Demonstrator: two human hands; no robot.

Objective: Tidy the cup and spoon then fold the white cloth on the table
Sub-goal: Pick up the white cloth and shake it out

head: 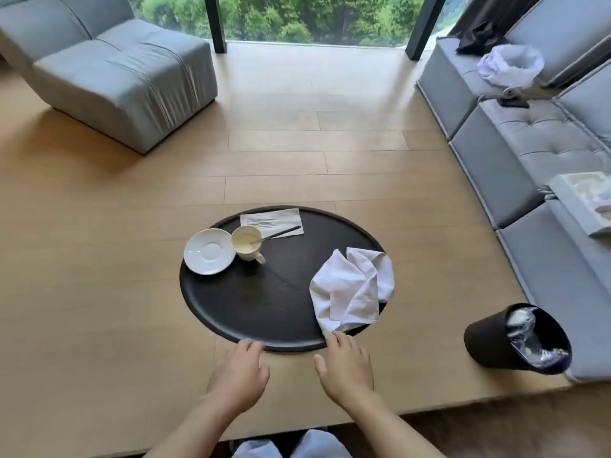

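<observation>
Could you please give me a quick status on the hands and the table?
Both hands empty: left hand, right hand. Cream cup beside saucer, spoon inside. Crumpled white cloth unfolded.

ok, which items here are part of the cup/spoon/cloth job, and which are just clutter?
Job items:
cup
spoon, standing in the cup
saucer, beside the cup
white cloth, crumpled at the round tray's right edge
left hand and right hand, both empty

Lying about:
paper napkin
black bin
plastic bag on the sofa

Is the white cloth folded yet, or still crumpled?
Still crumpled: the white cloth lies bunched in uneven creases on the dark round tray, spilling over its right rim.
</observation>
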